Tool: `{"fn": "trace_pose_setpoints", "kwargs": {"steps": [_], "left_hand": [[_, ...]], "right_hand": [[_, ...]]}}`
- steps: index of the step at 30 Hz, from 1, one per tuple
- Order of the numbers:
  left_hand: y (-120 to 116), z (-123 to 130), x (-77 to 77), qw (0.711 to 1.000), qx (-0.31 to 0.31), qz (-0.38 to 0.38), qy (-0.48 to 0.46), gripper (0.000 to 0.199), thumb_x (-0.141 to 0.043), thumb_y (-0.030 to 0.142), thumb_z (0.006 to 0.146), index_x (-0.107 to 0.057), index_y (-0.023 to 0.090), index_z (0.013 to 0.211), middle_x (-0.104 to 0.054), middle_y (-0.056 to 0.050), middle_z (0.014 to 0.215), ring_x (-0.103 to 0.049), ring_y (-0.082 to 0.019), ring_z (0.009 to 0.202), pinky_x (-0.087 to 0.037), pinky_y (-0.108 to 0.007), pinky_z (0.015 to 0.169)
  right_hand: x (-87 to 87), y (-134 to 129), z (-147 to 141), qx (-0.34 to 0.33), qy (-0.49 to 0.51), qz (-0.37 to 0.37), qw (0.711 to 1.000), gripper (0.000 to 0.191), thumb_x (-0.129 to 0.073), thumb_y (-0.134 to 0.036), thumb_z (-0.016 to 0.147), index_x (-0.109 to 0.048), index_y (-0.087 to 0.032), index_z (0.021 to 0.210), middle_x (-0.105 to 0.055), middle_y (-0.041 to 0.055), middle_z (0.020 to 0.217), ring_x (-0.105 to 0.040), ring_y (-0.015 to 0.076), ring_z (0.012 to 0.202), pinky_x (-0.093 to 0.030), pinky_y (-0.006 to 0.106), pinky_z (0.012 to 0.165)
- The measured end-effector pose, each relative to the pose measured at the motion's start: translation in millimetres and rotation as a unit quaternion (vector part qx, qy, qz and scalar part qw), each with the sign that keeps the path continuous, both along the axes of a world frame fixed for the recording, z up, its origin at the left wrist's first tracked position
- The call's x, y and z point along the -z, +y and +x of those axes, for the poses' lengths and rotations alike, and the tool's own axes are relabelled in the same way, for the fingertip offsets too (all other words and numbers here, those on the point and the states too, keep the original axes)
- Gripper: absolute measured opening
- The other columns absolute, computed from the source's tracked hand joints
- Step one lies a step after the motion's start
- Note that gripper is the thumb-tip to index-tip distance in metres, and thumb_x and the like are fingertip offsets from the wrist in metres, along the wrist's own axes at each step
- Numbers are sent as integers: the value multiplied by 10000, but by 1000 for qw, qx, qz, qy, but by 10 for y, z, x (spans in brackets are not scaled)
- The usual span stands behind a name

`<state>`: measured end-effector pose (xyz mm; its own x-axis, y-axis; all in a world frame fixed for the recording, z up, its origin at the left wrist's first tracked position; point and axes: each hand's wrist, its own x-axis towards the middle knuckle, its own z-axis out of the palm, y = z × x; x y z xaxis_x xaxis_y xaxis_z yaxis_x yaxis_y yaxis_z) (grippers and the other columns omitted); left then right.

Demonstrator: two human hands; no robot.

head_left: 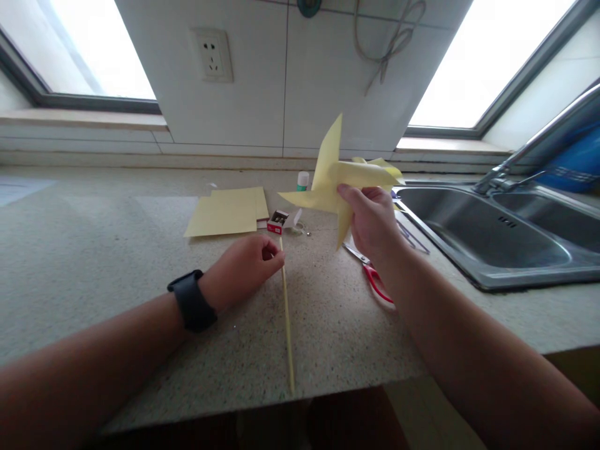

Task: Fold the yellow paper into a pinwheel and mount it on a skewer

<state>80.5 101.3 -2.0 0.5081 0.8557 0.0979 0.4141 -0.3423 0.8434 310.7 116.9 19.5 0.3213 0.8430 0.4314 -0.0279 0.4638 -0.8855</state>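
Observation:
My right hand [375,215] pinches a pale yellow paper pinwheel [328,181] near its centre, holding it up above the counter. Its pointed blades spread out around my thumb. My left hand [250,265], with a black watch on the wrist, is closed at the upper part of a thin pale stick [287,331]. The stick runs along the counter towards its front edge. Just beyond my left fingertips stands a small open red and white box [276,226] with small dark items inside. Red-handled scissors [375,284] lie partly hidden under my right forearm.
Yellow paper sheets [222,212] lie on the speckled counter [94,262] at the left. A glue stick [302,180] stands at the back. More folded yellow paper [387,165] shows behind the pinwheel. On the right is a steel sink [469,250] with a tap [497,178].

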Motion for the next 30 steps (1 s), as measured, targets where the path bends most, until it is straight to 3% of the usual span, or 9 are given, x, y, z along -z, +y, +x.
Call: {"fn": "trace_pose_setpoints", "kwargs": {"steps": [4, 7, 9, 11, 13, 17, 22, 30], "left_hand": [[-76, -101, -49, 994, -1, 99, 33, 261, -705, 277, 790, -543, 205, 598, -416, 30, 530, -315, -126, 485, -266, -258, 501], [-138, -233, -141, 984, 46, 155, 75, 234, -635, 189, 798, -527, 201, 591, -477, -11, 625, -390, -151, 548, -374, -302, 624], [-168, -307, -239, 954, 130, 226, 150, 108, -571, 137, 831, -635, 183, 756, -599, -65, 802, -539, -199, 713, -423, -337, 760], [-195, -340, -349, 920, 219, 254, 202, 232, -588, 121, 850, -676, 209, 1045, -655, -73, 998, -605, -225, 887, -434, -342, 846], [-222, -324, -443, 890, 312, 255, 212, 385, -686, 126, 817, -663, 269, 1173, -673, -51, 1072, -624, -229, 960, -445, -327, 856], [-255, -227, -508, 860, 419, 236, 169, 238, -734, 108, 813, -754, 283, 974, -736, -51, 1019, -657, -237, 989, -466, -325, 838], [-254, -169, -462, 866, 418, 231, 147, 214, -657, 95, 865, -747, 267, 773, -751, -39, 847, -672, -229, 885, -454, -363, 857], [-217, -169, -414, 845, 417, 281, 183, 230, -595, 100, 908, -713, 255, 786, -726, -51, 839, -629, -221, 805, -416, -366, 784]], "right_hand": [[-8, 1, 7, 2, -19, -7, 1000, 182, -693, -315, 777, -683, -190, 909, -706, 46, 899, -682, 201, 846, -583, 359, 781], [-11, 2, 11, 7, -19, -11, 1000, 175, -692, -309, 776, -684, -186, 900, -705, 48, 907, -681, 200, 844, -581, 362, 794], [-7, 6, 15, 6, -12, -9, 1000, 163, -700, -299, 774, -690, -185, 890, -708, 47, 913, -679, 194, 833, -579, 362, 806], [3, 10, 19, 0, -1, -2, 1000, 151, -714, -288, 771, -700, -185, 881, -710, 42, 903, -678, 186, 818, -577, 356, 809], [11, 14, 21, -4, 8, 5, 1000, 142, -727, -281, 767, -707, -188, 873, -708, 32, 875, -676, 178, 801, -575, 347, 804], [17, 18, 24, -5, 12, 2, 1000, 157, -740, -286, 759, -712, -194, 883, -706, 28, 867, -681, 182, 803, -582, 346, 793], [19, 21, 33, 2, -5, 0, 1000, 169, -725, -305, 769, -705, -202, 902, -711, 38, 918, -687, 198, 845, -590, 361, 806], [25, 33, 29, 6, -2, 0, 1000, 172, -731, -306, 759, -707, -205, 896, -716, 29, 891, -688, 202, 851, -589, 369, 803]]}}
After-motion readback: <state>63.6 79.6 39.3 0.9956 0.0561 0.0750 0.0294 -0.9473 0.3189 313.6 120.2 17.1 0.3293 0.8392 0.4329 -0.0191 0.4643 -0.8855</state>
